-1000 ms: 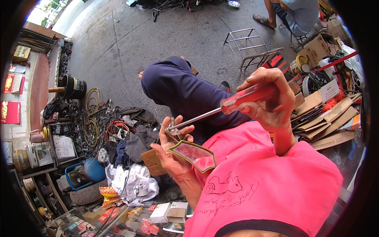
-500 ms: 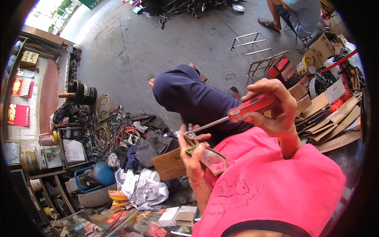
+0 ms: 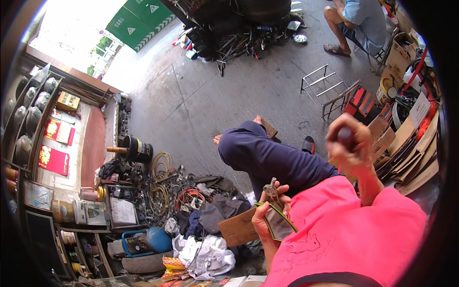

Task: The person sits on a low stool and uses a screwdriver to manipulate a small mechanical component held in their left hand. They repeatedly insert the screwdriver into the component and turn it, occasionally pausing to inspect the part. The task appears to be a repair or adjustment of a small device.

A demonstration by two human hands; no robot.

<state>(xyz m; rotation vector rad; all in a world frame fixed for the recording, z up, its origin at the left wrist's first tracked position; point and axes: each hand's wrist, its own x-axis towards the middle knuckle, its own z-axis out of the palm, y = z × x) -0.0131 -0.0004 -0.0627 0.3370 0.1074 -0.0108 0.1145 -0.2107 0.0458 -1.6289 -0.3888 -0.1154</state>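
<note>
My left hand (image 3: 265,220) holds a small angular mirror with a yellow-green rim (image 3: 278,223) and a metal clamp (image 3: 270,190) on its stem, fingers curled round them, over my lap. My right hand (image 3: 351,143) is raised to the right, apart from the clamp and blurred. It grips a screwdriver handle (image 3: 345,136), seen nearly end-on; its blade cannot be made out. Below lie my dark trouser leg (image 3: 258,153) and pink top (image 3: 349,229).
Cables and hoses (image 3: 162,177), cloths (image 3: 205,256), a blue tank (image 3: 158,239) and shelving (image 3: 36,191) fill the left. Cardboard (image 3: 413,158) piles at the right beside a metal stool frame (image 3: 325,86). A seated person (image 3: 356,28) is at upper right; tools (image 3: 229,48) lie on the floor ahead.
My right hand has lifted the screwdriver away from the clamp and turned it end-on. The view has shifted, so my hands appear further right and more of the doorway shows.
</note>
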